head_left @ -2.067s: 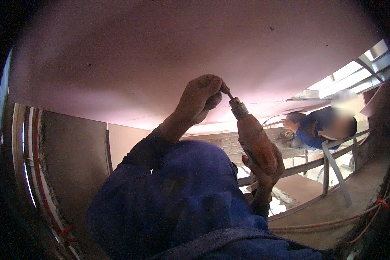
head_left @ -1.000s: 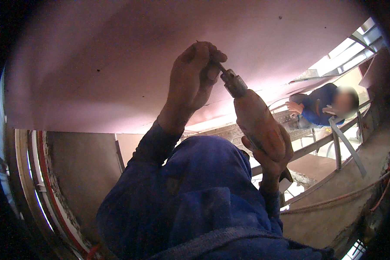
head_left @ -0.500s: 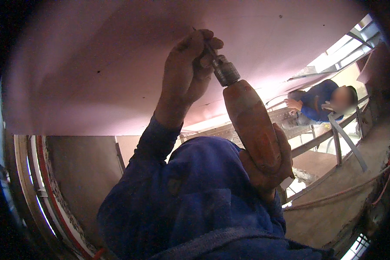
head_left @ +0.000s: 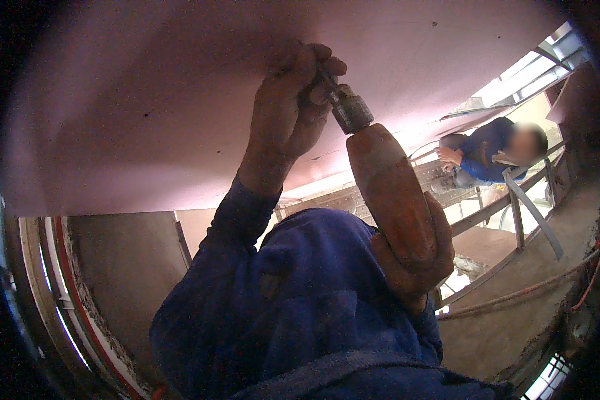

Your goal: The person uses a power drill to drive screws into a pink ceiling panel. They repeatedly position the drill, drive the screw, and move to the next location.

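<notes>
An orange power drill (head_left: 390, 190), worn and dusty, points up and to the left, with my right hand (head_left: 440, 250) wrapped round its rear end. A grey metal chuck (head_left: 351, 110) sits at the drill's front, with a thin drill bit (head_left: 327, 78) running out of it. My left hand (head_left: 280, 117) is closed round the bit near its tip, fingertips close to a pinkish overhead panel (head_left: 200, 93). Whether the fingers also pinch a screw there is hidden. Both arms are in dark blue sleeves.
At the right, another person (head_left: 490, 150) in blue is near metal railings (head_left: 517, 213). A rope (head_left: 513, 293) hangs below them. Rails and a red strip (head_left: 70, 280) run down the left beside a grey wall (head_left: 123, 260). Bright windows (head_left: 523, 73) show at upper right.
The drill and my right hand have shifted very slightly to the right in view. My left hand keeps its grip at the bit. The other person's head and the background have moved a little.
</notes>
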